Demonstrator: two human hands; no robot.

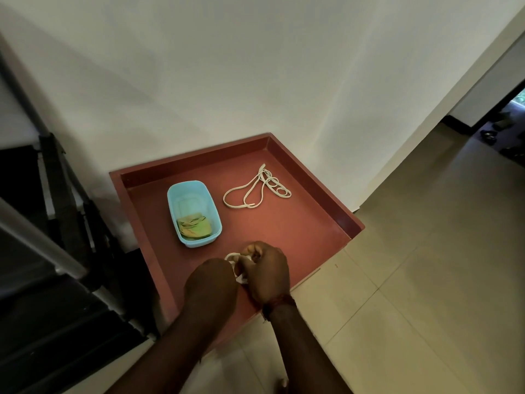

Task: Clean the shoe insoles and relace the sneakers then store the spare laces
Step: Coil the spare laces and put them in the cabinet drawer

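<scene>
Both hands meet over the near part of the red-brown table top point(298, 223). My left hand point(211, 282) and my right hand point(268, 273) are closed together on a bunched white lace point(231, 256), of which only small loops show between the fingers. A second white lace point(257, 186) lies loose and tangled at the far right of the table. A light blue plastic box point(193, 213) stands open to the left of it, with a greenish folded cloth and some lace point(194, 227) inside. No sneakers or insoles are in view.
The table has a raised rim point(199, 157) along its back and sides and stands against a white wall point(227, 81). Dark stairs with a metal rail point(37, 231) are at the left. Tiled floor point(426, 280) spreads to the right, towards a doorway with footwear point(490, 136).
</scene>
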